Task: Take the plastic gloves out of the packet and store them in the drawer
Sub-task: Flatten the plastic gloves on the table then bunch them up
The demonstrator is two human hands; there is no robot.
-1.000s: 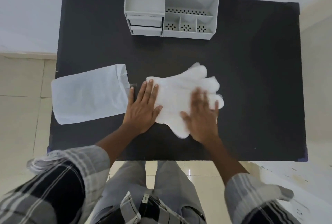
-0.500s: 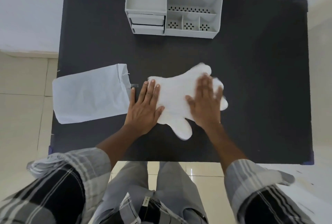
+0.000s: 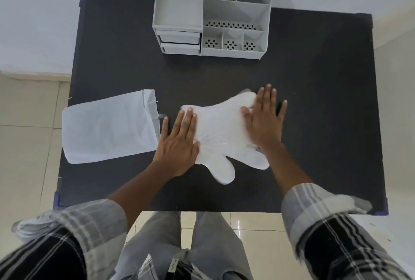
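Note:
A stack of white plastic gloves (image 3: 219,131) lies flat on the black table (image 3: 314,100), thumb pointing toward me. My left hand (image 3: 179,142) rests flat on the cuff end, fingers spread. My right hand (image 3: 265,120) lies flat, palm down, over the finger end and hides most of the glove fingers. The white packet (image 3: 107,129) lies flat to the left of the gloves, its open mouth facing them. At the back of the table stands a grey organiser (image 3: 213,12) with two small closed drawers (image 3: 179,42) at its lower left.
The organiser has open compartments with perforated bottoms on its right side. The table's near edge is just above my knees. Tiled floor lies to the left and right, and a white wall stands behind the table.
My right hand has slid along the gloves from the thumb side toward the finger tips, pressing them flat. My left hand has stayed on the cuff.

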